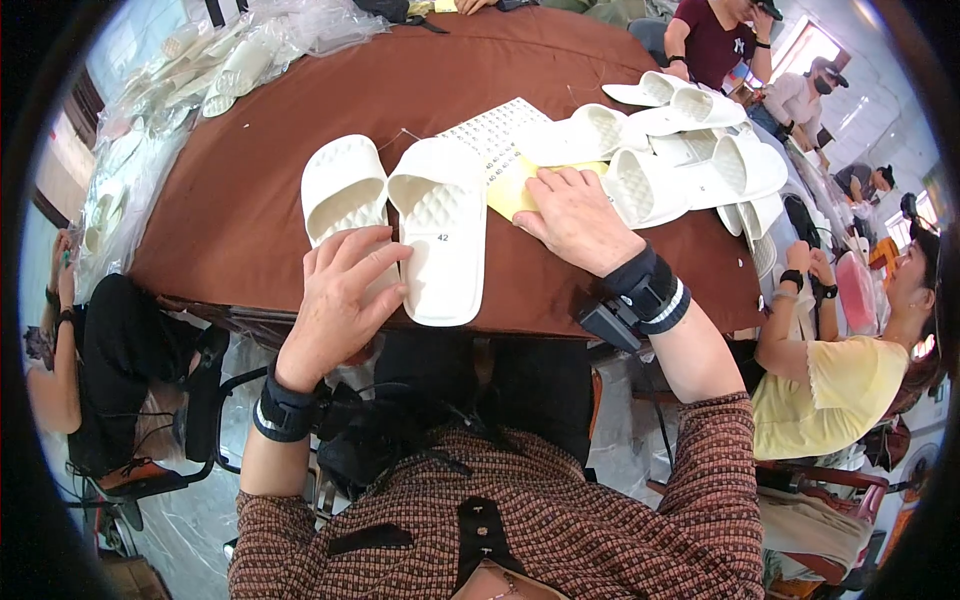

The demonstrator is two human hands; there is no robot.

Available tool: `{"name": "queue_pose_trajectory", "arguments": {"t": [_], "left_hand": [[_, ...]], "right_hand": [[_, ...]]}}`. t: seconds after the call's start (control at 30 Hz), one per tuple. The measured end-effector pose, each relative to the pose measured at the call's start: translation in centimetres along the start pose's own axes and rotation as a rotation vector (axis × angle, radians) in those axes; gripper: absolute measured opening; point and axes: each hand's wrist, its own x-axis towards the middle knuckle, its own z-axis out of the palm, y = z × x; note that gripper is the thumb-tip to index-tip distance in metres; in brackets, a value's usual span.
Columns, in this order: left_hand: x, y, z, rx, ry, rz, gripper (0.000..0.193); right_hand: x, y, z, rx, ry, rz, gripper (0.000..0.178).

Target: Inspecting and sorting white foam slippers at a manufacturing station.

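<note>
Two white slide slippers lie side by side before me, a left slipper (345, 185) and a right slipper (443, 270) with a small dark printed mark on its insole. My left hand (350, 280) rests over the heel half of the left slipper, fingers apart and bent, thumb close to the right slipper's edge. Most of that heel is hidden beneath it. To the right, my right hand (583, 218) lies with its fingers on a yellow backing sheet (508, 192). Behind that is a white sheet (490, 125) with rows of small printed labels.
Several more white slippers (650, 185) sit overlapped at the right of the brown-covered table (270, 130). Plastic-bagged slippers (240, 70) are heaped at the far left. A person in yellow (830, 390) sits at the right; another sits at the left edge. Others work farther back.
</note>
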Motion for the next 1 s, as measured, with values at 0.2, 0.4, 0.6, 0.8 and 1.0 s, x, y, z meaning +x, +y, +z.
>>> {"name": "queue_pose_trajectory", "arguments": {"t": [0.2, 0.4, 0.6, 0.8, 1.0], "left_hand": [[0.1, 0.0, 0.0, 0.002, -0.006, 0.000, 0.039], [0.0, 0.1, 0.0, 0.002, 0.008, 0.004, 0.036], [0.1, 0.0, 0.2, 0.012, 0.043, 0.020, 0.033], [0.1, -0.1, 0.2, 0.006, 0.033, 0.011, 0.033], [0.0, -0.1, 0.3, 0.026, 0.041, 0.019, 0.034]], "right_hand": [[-0.4, 0.0, -0.5, -0.063, -0.001, -0.007, 0.034], [0.3, 0.5, -0.5, -0.131, -0.083, 0.044, 0.038], [0.5, 0.6, -0.5, -0.135, -0.071, 0.060, 0.042], [0.6, 0.1, -1.1, -0.166, -0.084, 0.068, 0.044], [1.4, 0.6, -1.8, -0.134, -0.163, 0.095, 0.038]]}}
